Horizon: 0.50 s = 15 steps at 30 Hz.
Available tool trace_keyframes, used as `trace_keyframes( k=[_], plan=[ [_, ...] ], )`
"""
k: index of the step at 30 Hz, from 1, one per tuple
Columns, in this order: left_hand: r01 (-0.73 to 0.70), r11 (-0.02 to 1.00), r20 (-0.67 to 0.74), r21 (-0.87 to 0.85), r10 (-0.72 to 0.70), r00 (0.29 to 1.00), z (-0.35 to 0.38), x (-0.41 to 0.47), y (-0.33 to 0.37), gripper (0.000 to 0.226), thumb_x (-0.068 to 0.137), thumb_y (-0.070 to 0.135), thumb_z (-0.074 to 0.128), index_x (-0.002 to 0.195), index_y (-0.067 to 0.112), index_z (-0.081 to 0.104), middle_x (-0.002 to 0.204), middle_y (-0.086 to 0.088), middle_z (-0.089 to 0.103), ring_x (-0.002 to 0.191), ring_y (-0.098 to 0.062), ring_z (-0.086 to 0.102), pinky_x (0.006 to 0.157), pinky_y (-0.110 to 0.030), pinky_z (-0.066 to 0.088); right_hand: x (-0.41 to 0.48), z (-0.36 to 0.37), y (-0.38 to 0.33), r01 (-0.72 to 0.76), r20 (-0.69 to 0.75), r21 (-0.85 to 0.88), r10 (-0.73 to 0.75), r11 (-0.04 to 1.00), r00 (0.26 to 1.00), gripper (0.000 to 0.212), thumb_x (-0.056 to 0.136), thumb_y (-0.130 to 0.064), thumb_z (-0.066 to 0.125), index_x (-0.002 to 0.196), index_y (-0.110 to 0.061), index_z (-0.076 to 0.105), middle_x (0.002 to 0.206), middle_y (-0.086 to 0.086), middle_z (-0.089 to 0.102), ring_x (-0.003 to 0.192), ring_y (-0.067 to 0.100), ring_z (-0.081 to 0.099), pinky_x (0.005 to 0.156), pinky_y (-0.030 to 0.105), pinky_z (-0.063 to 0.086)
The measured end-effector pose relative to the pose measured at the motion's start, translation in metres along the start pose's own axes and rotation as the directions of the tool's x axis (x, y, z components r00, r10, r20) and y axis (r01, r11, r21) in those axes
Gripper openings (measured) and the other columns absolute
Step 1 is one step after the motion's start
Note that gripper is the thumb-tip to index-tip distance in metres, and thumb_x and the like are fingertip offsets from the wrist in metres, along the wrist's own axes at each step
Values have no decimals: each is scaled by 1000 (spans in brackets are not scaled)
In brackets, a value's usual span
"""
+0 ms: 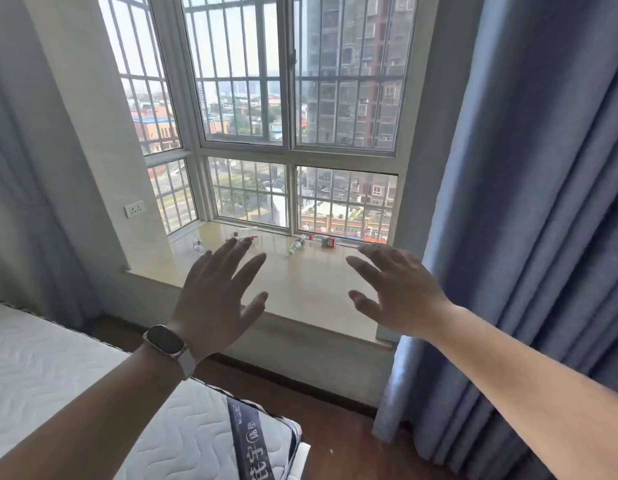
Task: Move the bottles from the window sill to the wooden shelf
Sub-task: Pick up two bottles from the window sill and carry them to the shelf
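Observation:
Several clear plastic bottles lie on their sides along the back of the beige window sill [300,289]. One bottle [297,244] lies near the middle, and a red-labelled bottle [326,241] is just right of it. A small bottle [198,245] rests at the left, with another [247,233] by the window frame. My left hand [216,299], with a watch on its wrist, is raised over the sill with fingers spread, holding nothing. My right hand [397,292] is spread the same way, empty. No wooden shelf is in view.
Blue-grey curtains [525,202] hang at the right of the sill, and another curtain hangs at the left. A white mattress [75,375] sits at the lower left over a dark wooden floor [328,427]. A wall socket [134,209] is left of the window.

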<state>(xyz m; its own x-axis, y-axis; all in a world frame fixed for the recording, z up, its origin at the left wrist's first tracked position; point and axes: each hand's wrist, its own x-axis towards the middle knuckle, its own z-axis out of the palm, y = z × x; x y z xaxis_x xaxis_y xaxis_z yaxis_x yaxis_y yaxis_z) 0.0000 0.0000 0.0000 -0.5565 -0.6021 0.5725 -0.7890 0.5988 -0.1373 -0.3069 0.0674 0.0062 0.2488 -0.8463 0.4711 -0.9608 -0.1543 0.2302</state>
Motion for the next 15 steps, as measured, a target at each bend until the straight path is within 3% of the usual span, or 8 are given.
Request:
trace_keyframes(
  k=[4,15],
  plan=[
    [-13,999,37,-36,15,999,20,2,-5,62,90,52,42,142,18,51,154,-12,41,142,-34,36,111,-55,30,-4,16,-2,-40,65,-57,44,998,997,60,91,-56,40,138,-20,51,144,9,50,129,35,49,102,51,42],
    [-53,993,98,-104,63,993,76,49,11,61,91,53,40,141,20,51,153,-9,42,142,-31,35,113,-53,27,3,59,36,-62,14,22,61,998,998,58,91,-52,41,134,-16,55,139,13,52,125,37,50,100,55,41]
  ],
)
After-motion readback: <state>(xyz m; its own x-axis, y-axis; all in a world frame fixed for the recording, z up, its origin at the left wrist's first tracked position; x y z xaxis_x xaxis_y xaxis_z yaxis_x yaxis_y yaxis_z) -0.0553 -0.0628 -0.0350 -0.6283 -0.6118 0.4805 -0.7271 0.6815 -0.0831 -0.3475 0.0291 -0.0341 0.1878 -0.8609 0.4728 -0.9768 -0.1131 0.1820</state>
